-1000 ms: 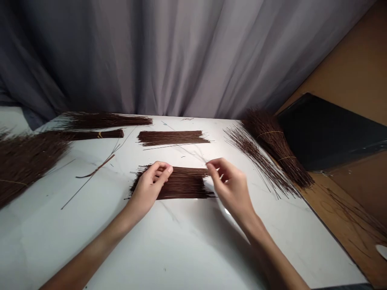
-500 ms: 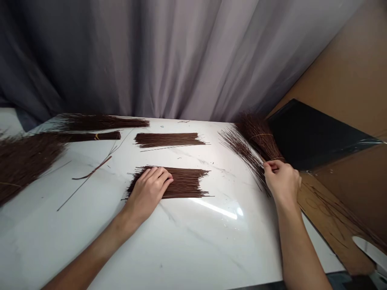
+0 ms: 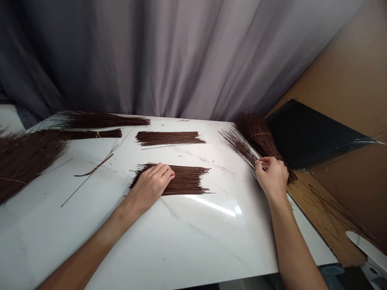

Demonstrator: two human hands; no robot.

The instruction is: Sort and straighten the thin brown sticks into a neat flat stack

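Note:
My left hand (image 3: 152,181) rests on a flat pile of cut brown twigs (image 3: 190,181), fingers together and curled over it; its fingertips are partly hidden. Over at the right, my right hand (image 3: 273,175) is closed in a pinch beside a loose spread of thin twigs (image 3: 238,147). A small pale and dark thing shows between its thumb and finger, too small to name. Just behind that hand leans a thicker tied twig bundle (image 3: 258,133), with its lower end showing past the wrist.
Another cut twig pile (image 3: 171,137) lies farther back on the white table (image 3: 193,241). Bushy twig bundles (image 3: 30,161) and a tied bundle (image 3: 105,133) lie left, near loose twigs (image 3: 95,165). Cardboard (image 3: 341,177) with a black panel (image 3: 314,137) borders the right; a grey curtain (image 3: 181,60) hangs behind.
My right hand has shifted a little left along the twigs, uncovering the tied bundle's lower end. My left hand stays on the pile. The view has moved slightly.

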